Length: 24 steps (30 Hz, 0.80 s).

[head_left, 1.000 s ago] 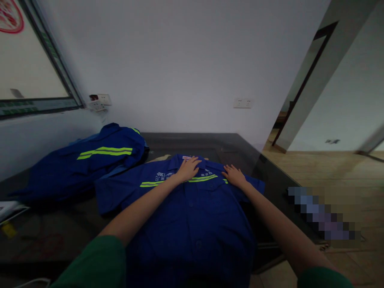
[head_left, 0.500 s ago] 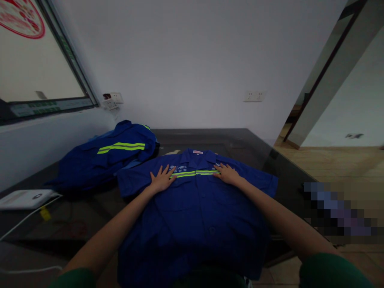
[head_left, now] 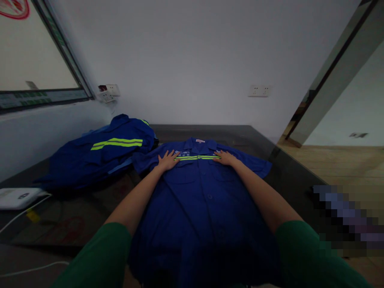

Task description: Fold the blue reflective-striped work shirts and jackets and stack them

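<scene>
1. Shirt (head_left: 186, 204): centre to bottom of frame, front up on table (head_left: 295, 180), collar at top.
2. Your left hand (head_left: 168, 160) lies on its chest, fingers spread, gripping nothing; right hand (head_left: 226, 158) same.
3. Creases run below; even, outward palm strokes should suit.
4. Mind clothes pile (head_left: 99, 164), mid-left, near one sleeve.

pale wall (head_left: 186, 60) with sockets (head_left: 259, 91), dark-framed window (head_left: 39, 52) at left, tan floor (head_left: 339, 164) at right, dim light

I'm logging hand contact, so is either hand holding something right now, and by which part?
Nothing appears held: the left hand and right hand rest open on the blue shirt's chest, by its yellow-green stripe.
</scene>
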{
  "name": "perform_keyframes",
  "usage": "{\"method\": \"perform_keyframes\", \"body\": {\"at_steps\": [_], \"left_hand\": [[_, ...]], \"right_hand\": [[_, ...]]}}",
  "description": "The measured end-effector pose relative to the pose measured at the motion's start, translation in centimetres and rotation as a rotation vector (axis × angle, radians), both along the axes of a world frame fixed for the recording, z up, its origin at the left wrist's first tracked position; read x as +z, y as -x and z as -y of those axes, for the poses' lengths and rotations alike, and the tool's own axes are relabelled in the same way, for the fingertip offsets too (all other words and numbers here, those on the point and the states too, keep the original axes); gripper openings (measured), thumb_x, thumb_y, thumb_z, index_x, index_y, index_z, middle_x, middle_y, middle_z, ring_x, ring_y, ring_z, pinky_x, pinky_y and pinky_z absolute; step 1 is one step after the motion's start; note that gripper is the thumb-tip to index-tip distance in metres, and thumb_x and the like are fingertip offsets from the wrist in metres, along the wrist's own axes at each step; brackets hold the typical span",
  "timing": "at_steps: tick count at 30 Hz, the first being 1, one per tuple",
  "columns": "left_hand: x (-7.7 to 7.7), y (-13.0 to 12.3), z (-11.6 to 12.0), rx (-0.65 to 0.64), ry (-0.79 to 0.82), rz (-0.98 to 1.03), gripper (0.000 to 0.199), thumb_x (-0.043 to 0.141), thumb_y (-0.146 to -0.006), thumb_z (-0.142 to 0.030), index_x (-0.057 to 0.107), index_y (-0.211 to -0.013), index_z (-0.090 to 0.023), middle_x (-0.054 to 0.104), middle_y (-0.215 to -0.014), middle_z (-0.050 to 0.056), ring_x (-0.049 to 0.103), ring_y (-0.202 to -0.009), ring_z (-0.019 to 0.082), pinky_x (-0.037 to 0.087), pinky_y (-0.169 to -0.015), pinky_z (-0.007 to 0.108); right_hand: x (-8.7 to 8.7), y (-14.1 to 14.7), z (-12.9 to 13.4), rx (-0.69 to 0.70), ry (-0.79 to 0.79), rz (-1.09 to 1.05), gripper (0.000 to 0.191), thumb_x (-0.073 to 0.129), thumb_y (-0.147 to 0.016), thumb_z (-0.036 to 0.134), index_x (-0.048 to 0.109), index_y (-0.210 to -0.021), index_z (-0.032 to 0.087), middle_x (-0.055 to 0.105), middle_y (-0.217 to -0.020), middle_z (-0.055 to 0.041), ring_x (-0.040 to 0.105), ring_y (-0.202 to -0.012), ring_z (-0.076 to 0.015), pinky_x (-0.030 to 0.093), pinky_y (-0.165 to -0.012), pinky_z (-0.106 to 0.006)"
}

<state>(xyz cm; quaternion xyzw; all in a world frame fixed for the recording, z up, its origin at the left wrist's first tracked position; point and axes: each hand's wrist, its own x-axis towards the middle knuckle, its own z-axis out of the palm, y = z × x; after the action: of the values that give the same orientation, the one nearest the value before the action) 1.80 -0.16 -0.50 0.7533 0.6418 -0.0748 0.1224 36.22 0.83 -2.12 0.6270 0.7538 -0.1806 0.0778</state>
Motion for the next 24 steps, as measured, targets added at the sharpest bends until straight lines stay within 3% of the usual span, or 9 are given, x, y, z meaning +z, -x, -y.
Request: {"method": "perform_keyframes", "body": {"at_steps": [5,10,12,14,17,20,22,24], "left_hand": [[-0.7,0.1,-2.0,0.024,-0.019,0.01,0.058,0.022,-0.092,-0.061,0.026,-0.147,-0.042,0.018,-0.159,0.0,0.012,-0.145,0.036,0.012,-0.103,0.075],[-0.8,-0.6,-3.2,0.059,-0.069,0.08,0.052,0.029,-0.094,-0.053,0.037,-0.143,-0.036,0.027,-0.156,0.003,0.018,-0.144,0.034,0.015,-0.104,0.073],[-0.2,-0.7,-3.2,0.083,-0.122,0.167,0.047,0.032,-0.095,-0.041,0.043,-0.14,-0.029,0.037,-0.151,0.006,0.027,-0.141,0.029,0.021,-0.107,0.067],[1.0,0.0,-3.0,0.078,-0.178,0.234,0.045,0.031,-0.095,-0.029,0.047,-0.136,-0.023,0.045,-0.146,0.007,0.036,-0.137,0.022,0.029,-0.111,0.052],[3.5,3.0,-1.7,0.099,-0.259,0.394,0.044,0.033,-0.09,-0.022,0.052,-0.129,-0.017,0.057,-0.133,0.009,0.055,-0.119,0.016,0.043,-0.101,0.032],[5.9,7.2,1.1,0.214,-0.253,0.548,0.039,0.041,-0.083,-0.028,0.058,-0.115,-0.015,0.07,-0.1,0.007,0.067,-0.083,0.017,0.053,-0.074,0.027],[7.0,9.4,3.5,0.26,-0.158,0.53,0.035,0.046,-0.08,-0.034,0.061,-0.105,-0.015,0.07,-0.08,0.003,0.065,-0.065,0.016,0.051,-0.061,0.026],[7.4,10.2,5.7,0.267,-0.039,0.483,0.031,0.05,-0.077,-0.04,0.064,-0.091,-0.016,0.068,-0.07,0.002,0.063,-0.057,0.016,0.048,-0.056,0.025]], "right_hand": [[-0.4,0.0,-3.0,0.01,0.035,-0.024,0.073,0.036,-0.089,0.068,0.031,-0.149,0.028,0.026,-0.156,-0.0102,0.028,-0.141,-0.0321,0.023,-0.113,-0.047],[-0.5,0.0,-4.1,-0.009,-0.008,-0.066,0.069,0.042,-0.089,0.065,0.036,-0.147,0.029,0.028,-0.155,-0.0115,0.03,-0.139,-0.0346,0.025,-0.111,-0.052],[-0.4,0.0,-3.9,-0.018,-0.045,-0.092,0.066,0.045,-0.089,0.062,0.039,-0.145,0.029,0.029,-0.154,-0.0121,0.031,-0.138,-0.0371,0.027,-0.109,-0.056],[-0.1,-0.2,-3.5,-0.018,-0.09,-0.129,0.062,0.049,-0.089,0.056,0.043,-0.143,0.026,0.035,-0.152,-0.0127,0.034,-0.137,-0.0363,0.029,-0.108,-0.056],[0.9,-1.4,-2.4,-0.008,-0.184,-0.2,0.049,0.046,-0.095,0.042,0.048,-0.14,0.021,0.045,-0.146,-0.0115,0.041,-0.135,-0.0257,0.032,-0.11,-0.042],[1.8,-4.2,-0.3,-0.096,-0.301,-0.266,0.039,0.039,-0.097,0.031,0.057,-0.128,0.015,0.058,-0.132,-0.0133,0.053,-0.123,-0.0222,0.04,-0.104,-0.035],[2.3,-6.7,1.5,-0.216,-0.306,-0.33,0.031,0.044,-0.094,0.029,0.066,-0.111,0.013,0.069,-0.111,-0.0136,0.066,-0.102,-0.0232,0.05,-0.091,-0.034],[2.5,-8.9,3.4,-0.337,-0.183,-0.42,0.022,0.052,-0.089,0.027,0.069,-0.094,0.013,0.073,-0.086,-0.0105,0.07,-0.074,-0.0199,0.056,-0.07,-0.029]]}}
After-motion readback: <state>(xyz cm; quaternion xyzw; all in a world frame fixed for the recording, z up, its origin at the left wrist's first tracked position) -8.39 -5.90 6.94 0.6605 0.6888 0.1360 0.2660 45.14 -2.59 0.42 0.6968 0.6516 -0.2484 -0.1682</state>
